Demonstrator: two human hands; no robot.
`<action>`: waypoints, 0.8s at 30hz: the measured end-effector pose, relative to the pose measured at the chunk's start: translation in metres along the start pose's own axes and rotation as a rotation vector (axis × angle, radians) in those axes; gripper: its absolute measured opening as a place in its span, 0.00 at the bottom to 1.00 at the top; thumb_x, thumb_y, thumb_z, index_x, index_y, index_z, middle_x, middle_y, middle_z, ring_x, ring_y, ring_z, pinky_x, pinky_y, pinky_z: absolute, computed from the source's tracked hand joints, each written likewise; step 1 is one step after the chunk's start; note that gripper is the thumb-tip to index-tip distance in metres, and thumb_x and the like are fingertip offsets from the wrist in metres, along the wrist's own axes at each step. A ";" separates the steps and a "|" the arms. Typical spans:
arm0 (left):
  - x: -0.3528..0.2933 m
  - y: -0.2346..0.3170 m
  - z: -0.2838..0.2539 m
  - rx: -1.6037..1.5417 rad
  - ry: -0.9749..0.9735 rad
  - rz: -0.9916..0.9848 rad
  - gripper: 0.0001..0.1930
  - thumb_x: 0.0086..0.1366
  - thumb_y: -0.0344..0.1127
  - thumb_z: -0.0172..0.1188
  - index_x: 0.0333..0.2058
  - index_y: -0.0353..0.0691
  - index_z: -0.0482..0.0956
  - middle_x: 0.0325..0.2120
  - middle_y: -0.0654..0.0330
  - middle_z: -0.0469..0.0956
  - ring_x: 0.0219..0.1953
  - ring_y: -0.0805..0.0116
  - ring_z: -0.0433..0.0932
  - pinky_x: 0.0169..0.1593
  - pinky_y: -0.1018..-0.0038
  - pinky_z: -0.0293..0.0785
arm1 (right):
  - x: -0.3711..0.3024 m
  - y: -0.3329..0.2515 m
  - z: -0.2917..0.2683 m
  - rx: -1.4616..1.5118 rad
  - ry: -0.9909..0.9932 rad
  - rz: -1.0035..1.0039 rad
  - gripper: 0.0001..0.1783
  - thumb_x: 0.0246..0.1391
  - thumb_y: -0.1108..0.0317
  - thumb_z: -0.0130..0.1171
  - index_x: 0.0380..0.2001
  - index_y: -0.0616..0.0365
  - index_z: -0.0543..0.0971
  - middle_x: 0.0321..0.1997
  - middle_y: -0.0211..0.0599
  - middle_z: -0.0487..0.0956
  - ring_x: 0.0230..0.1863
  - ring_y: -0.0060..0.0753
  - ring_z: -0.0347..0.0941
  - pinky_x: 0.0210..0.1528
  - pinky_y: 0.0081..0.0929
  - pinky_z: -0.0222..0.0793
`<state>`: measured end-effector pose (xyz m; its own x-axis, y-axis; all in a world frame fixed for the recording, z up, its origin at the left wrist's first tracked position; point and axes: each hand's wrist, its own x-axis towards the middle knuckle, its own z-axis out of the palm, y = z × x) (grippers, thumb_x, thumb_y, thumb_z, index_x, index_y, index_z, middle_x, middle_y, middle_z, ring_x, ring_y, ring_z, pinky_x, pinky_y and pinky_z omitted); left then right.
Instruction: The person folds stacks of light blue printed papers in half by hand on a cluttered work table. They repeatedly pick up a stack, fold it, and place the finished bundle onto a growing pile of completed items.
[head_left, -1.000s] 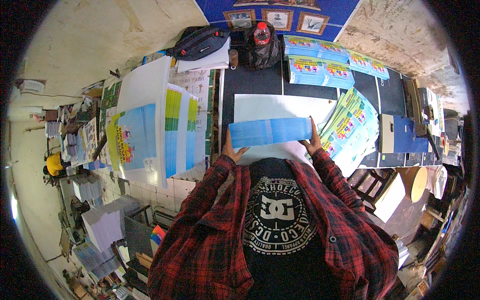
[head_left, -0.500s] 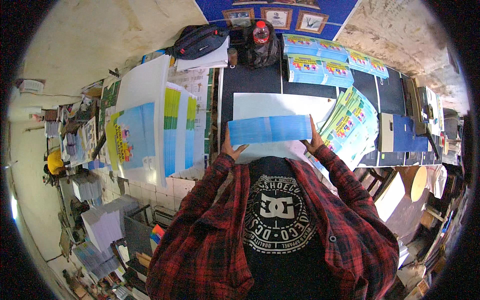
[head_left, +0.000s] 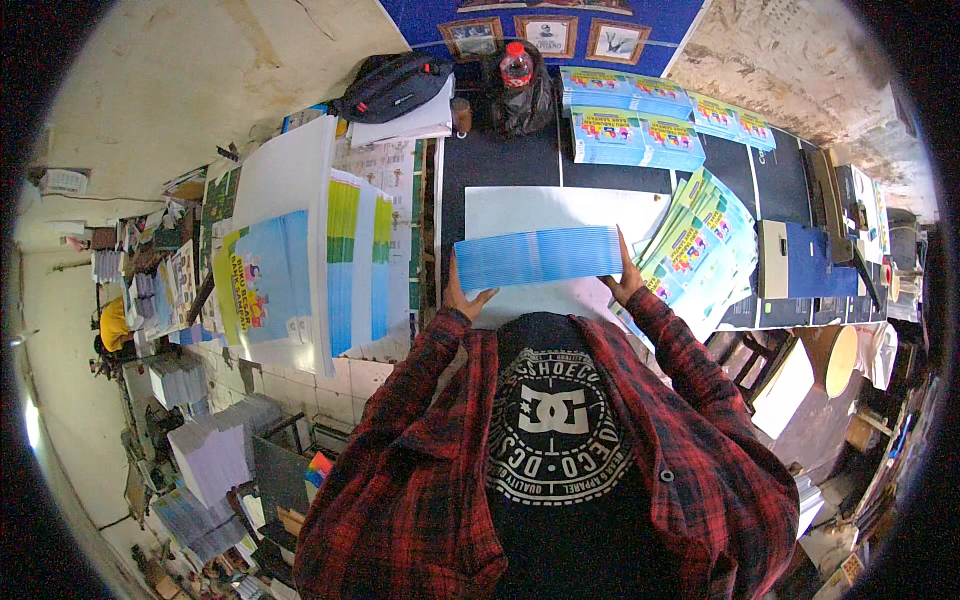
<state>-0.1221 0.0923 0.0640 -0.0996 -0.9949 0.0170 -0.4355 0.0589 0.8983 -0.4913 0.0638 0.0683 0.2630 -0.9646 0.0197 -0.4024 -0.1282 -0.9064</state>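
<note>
blue paper stack (head_left: 538, 257), one, clasped between left hand (head_left: 461, 296) and right hand (head_left: 627, 279) near tabletop's (head_left: 500, 163) front edge; lettered booklets (head_left: 703, 238) rightward

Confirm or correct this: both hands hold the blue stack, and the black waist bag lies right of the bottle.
Wrong side: the head view shows the black waist bag lying left of the bottle. The left hand and right hand do hold the blue stack.

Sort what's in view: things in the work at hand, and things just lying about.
Likely in the work:
- blue stack, held between left hand and right hand
- white sheet beneath it
- fanned printed sheets beside the right hand

Seemingly just lying about:
- red-capped bottle
- black waist bag
</note>
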 end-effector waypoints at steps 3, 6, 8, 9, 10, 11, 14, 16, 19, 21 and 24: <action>0.001 0.005 -0.002 0.058 -0.015 0.013 0.56 0.49 0.43 0.72 0.67 0.41 0.38 0.58 0.46 0.61 0.58 0.54 0.66 0.58 0.60 0.65 | 0.000 0.005 0.003 -0.043 0.031 -0.023 0.56 0.46 0.67 0.64 0.68 0.53 0.36 0.67 0.56 0.56 0.67 0.47 0.55 0.64 0.36 0.55; 0.001 0.003 -0.005 0.057 -0.047 -0.028 0.56 0.49 0.42 0.72 0.66 0.41 0.38 0.58 0.47 0.62 0.57 0.54 0.66 0.57 0.60 0.66 | 0.002 0.003 0.003 -0.012 0.023 -0.015 0.56 0.46 0.68 0.64 0.68 0.52 0.36 0.66 0.56 0.57 0.66 0.48 0.57 0.64 0.36 0.56; 0.001 0.002 -0.005 0.057 -0.044 -0.022 0.56 0.49 0.41 0.72 0.66 0.40 0.38 0.58 0.47 0.62 0.57 0.54 0.66 0.57 0.60 0.66 | 0.003 0.000 0.003 0.009 0.015 0.013 0.56 0.46 0.69 0.64 0.68 0.51 0.36 0.65 0.56 0.59 0.65 0.49 0.58 0.63 0.36 0.57; -0.001 0.003 -0.003 0.073 -0.024 0.011 0.56 0.49 0.41 0.72 0.66 0.40 0.39 0.57 0.47 0.62 0.57 0.54 0.67 0.57 0.60 0.66 | 0.001 -0.001 0.003 0.007 0.017 0.040 0.56 0.46 0.69 0.64 0.68 0.51 0.36 0.65 0.56 0.60 0.65 0.49 0.59 0.63 0.36 0.57; -0.002 0.003 -0.002 0.090 -0.004 0.044 0.55 0.49 0.41 0.72 0.66 0.40 0.39 0.57 0.47 0.62 0.57 0.54 0.67 0.57 0.61 0.66 | 0.001 -0.002 0.003 0.005 0.019 0.066 0.56 0.45 0.70 0.64 0.68 0.51 0.36 0.64 0.56 0.61 0.64 0.49 0.59 0.63 0.36 0.58; -0.002 0.002 -0.002 0.073 -0.008 0.009 0.55 0.49 0.41 0.72 0.66 0.40 0.39 0.57 0.47 0.62 0.57 0.54 0.66 0.57 0.60 0.66 | 0.001 -0.002 0.003 0.014 0.010 0.068 0.56 0.46 0.70 0.64 0.68 0.50 0.36 0.64 0.56 0.61 0.64 0.49 0.60 0.63 0.36 0.58; 0.000 -0.001 -0.001 0.036 -0.019 -0.053 0.56 0.49 0.42 0.72 0.66 0.39 0.39 0.58 0.47 0.62 0.58 0.54 0.65 0.58 0.60 0.64 | 0.002 -0.001 0.001 0.006 -0.010 0.072 0.56 0.46 0.70 0.64 0.68 0.49 0.36 0.64 0.56 0.62 0.63 0.49 0.61 0.62 0.37 0.59; 0.002 0.001 0.001 0.030 -0.028 -0.036 0.56 0.48 0.43 0.72 0.66 0.39 0.39 0.58 0.47 0.62 0.59 0.54 0.64 0.59 0.60 0.63 | 0.000 0.000 -0.002 -0.047 -0.010 0.072 0.56 0.46 0.70 0.64 0.68 0.49 0.36 0.64 0.56 0.61 0.63 0.49 0.62 0.62 0.37 0.60; -0.001 0.003 0.007 0.000 0.032 -0.053 0.57 0.48 0.45 0.73 0.66 0.38 0.39 0.57 0.46 0.61 0.59 0.53 0.63 0.59 0.60 0.63 | 0.001 0.002 -0.001 -0.055 0.019 0.004 0.56 0.46 0.71 0.65 0.68 0.49 0.37 0.64 0.55 0.61 0.63 0.47 0.62 0.62 0.36 0.60; -0.003 -0.010 0.006 -0.003 0.032 -0.025 0.57 0.48 0.46 0.73 0.66 0.38 0.40 0.58 0.46 0.60 0.59 0.53 0.63 0.59 0.60 0.63 | 0.001 -0.001 -0.001 -0.031 0.001 0.021 0.56 0.46 0.71 0.64 0.69 0.49 0.37 0.65 0.54 0.61 0.64 0.47 0.61 0.62 0.36 0.59; -0.001 -0.008 0.002 0.001 -0.010 -0.030 0.56 0.48 0.46 0.72 0.66 0.38 0.41 0.59 0.46 0.59 0.60 0.53 0.62 0.60 0.59 0.62 | 0.000 0.002 -0.001 0.021 -0.015 0.112 0.55 0.44 0.72 0.64 0.69 0.49 0.39 0.65 0.52 0.61 0.65 0.45 0.60 0.63 0.35 0.58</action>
<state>-0.1203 0.0932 0.0557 -0.0958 -0.9953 -0.0142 -0.4393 0.0294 0.8979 -0.4933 0.0633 0.0672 0.2303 -0.9691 -0.0888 -0.4119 -0.0144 -0.9111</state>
